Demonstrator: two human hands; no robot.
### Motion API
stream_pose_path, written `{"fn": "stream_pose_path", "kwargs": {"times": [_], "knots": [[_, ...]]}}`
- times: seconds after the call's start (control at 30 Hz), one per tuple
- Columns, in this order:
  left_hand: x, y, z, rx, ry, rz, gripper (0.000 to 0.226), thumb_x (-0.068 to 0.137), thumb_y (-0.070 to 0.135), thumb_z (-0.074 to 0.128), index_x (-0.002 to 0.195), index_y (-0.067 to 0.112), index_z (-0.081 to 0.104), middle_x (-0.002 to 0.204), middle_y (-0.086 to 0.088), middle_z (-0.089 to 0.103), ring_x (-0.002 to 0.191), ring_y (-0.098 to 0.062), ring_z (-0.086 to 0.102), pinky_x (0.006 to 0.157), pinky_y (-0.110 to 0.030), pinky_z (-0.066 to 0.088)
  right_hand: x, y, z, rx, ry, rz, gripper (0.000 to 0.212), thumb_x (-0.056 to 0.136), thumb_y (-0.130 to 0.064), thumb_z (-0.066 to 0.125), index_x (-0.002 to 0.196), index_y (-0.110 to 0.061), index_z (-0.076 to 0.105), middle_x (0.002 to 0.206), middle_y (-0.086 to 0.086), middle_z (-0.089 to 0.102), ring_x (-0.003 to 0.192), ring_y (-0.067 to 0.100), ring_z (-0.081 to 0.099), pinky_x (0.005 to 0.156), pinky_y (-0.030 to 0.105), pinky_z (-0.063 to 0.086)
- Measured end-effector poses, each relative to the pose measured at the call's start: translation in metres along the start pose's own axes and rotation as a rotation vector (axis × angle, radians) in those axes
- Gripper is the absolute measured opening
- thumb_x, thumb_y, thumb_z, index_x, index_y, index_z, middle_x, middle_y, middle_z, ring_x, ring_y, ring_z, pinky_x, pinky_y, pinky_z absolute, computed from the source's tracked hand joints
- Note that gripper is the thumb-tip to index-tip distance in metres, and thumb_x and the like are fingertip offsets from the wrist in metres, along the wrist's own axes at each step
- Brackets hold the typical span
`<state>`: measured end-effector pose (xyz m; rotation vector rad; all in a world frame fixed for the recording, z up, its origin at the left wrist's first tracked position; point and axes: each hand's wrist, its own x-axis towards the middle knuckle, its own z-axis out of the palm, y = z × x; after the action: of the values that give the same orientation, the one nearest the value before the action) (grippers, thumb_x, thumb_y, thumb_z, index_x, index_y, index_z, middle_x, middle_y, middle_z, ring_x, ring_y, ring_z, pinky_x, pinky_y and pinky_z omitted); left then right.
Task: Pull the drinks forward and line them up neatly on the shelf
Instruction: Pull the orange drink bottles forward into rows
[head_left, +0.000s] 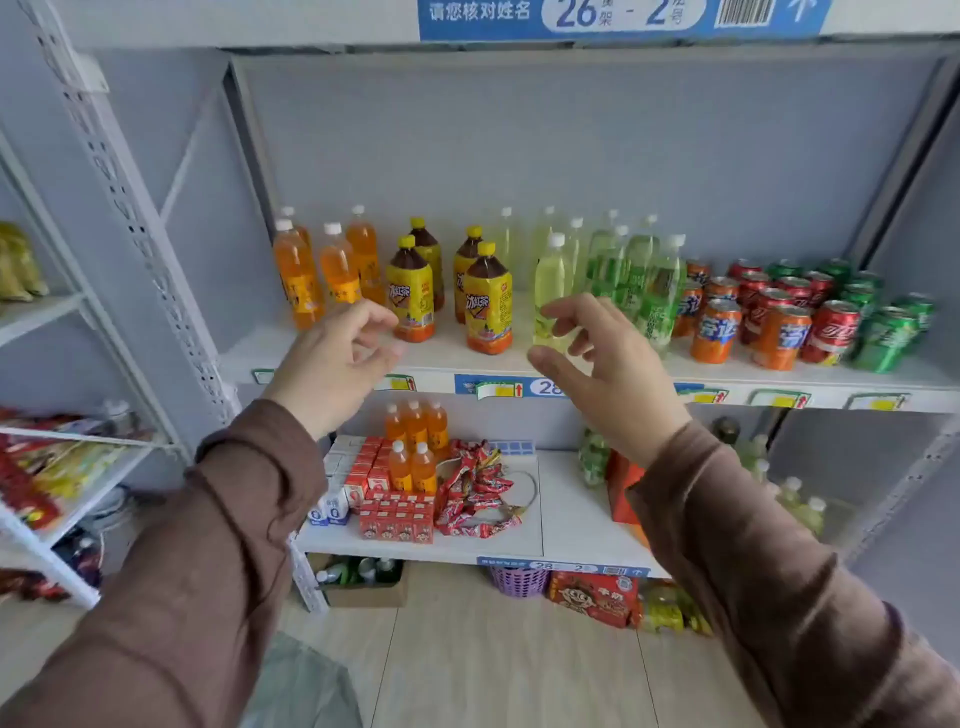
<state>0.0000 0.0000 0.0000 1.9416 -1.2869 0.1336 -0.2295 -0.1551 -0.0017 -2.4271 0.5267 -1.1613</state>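
While both arms in brown sleeves reached toward the white shelf (447, 358), neither hand held anything. The left hand (332, 358) hovered at the shelf's front edge with fingers loosely curled and apart, just before the orange bottles (298, 280). The right hand (608, 353) was spread open in front of a pale yellow bottle (551, 283) — not touching it, as far as could be seen. On that shelf, iced tea bottles (485, 301) stood between the hands, green bottles (652, 280) and cans (779, 322) farther right — staggered, most set back from the edge.
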Motion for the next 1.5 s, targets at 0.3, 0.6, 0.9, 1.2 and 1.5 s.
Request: {"fn": "stream_pose_path", "kwargs": {"times": [0.3, 0.6, 0.9, 1.2, 1.5], "knots": [[-0.016, -0.077, 0.038, 0.195, -0.117, -0.123, 0.026, 0.093, 0.031, 0.062, 0.116, 0.021, 0.059, 0.113, 0.004, 0.054, 0.105, -0.017, 0.058, 0.089, -0.035, 0.046, -0.007, 0.032, 0.074, -0.067, -0.218, 0.103, 0.036, 0.092, -0.031, 0.068, 0.125, -0.019, 0.059, 0.109, -0.003, 0.056, 0.091, 0.015, 0.054, 0.082, 0.034, 0.049], [-0.003, -0.183, 0.031, 0.206, -0.207, -0.131, 0.032, 0.092, 0.029, 0.064, 0.122, 0.018, 0.058, 0.128, -0.001, 0.056, 0.113, -0.02, 0.059, 0.097, -0.038, 0.047, 0.021, 0.027, 0.183, -0.13, -0.335, 0.175, 0.034, 0.092, -0.03, 0.068, 0.124, -0.019, 0.06, 0.109, -0.002, 0.059, 0.095, 0.019, 0.054, 0.082, 0.038, 0.051], [0.022, -0.266, 0.016, 0.214, -0.259, -0.138, 0.032, 0.093, 0.028, 0.063, 0.123, 0.015, 0.059, 0.128, -0.002, 0.056, 0.114, -0.018, 0.057, 0.092, -0.026, 0.039, 0.057, 0.01, 0.266, -0.134, -0.414, 0.204, 0.034, 0.093, -0.029, 0.066, 0.125, -0.019, 0.06, 0.111, 0.0, 0.06, 0.097, 0.02, 0.055, 0.085, 0.038, 0.05], [0.068, -0.329, 0.008, 0.204, -0.143, -0.157, 0.029, 0.085, 0.019, 0.073, 0.112, 0.013, 0.064, 0.116, -0.005, 0.059, 0.109, -0.026, 0.059, 0.093, -0.039, 0.048, 0.113, 0.025, 0.328, -0.097, -0.394, 0.143, 0.031, 0.093, -0.03, 0.065, 0.123, -0.021, 0.061, 0.107, -0.004, 0.059, 0.097, 0.017, 0.055, 0.081, 0.033, 0.047], [0.101, -0.4, -0.006, 0.288, -0.054, -0.183, 0.041, 0.083, 0.022, 0.075, 0.122, 0.015, 0.062, 0.117, -0.006, 0.059, 0.11, -0.027, 0.054, 0.095, -0.037, 0.042, 0.139, 0.017, 0.415, -0.048, -0.408, 0.122, 0.032, 0.091, -0.027, 0.069, 0.122, -0.019, 0.063, 0.108, -0.001, 0.062, 0.101, 0.017, 0.054, 0.084, 0.033, 0.049]]}}
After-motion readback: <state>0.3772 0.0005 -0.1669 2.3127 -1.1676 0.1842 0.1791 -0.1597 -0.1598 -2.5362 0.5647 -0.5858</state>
